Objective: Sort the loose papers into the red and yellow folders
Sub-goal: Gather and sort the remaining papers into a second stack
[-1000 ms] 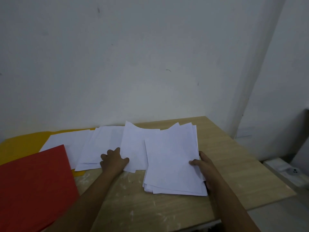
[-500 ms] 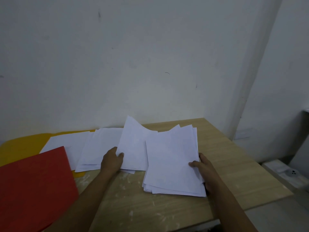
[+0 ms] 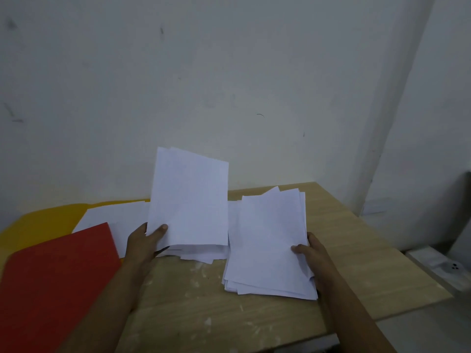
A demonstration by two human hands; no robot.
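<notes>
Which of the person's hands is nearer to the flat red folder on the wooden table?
Left. The left hand grips raised white sheets just right of the flat red folder; the right hand holds the white paper stack far across the table.

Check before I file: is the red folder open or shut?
Shut, it seems: the red folder lies flat, showing only its cover, no papers visible inside.

White papers (image 3: pixel 188 197) stand lifted, another stack (image 3: pixel 267 245) lies flat, beside red folder (image 3: pixel 53 284) overlapping yellow folder (image 3: pixel 38 222).
</notes>
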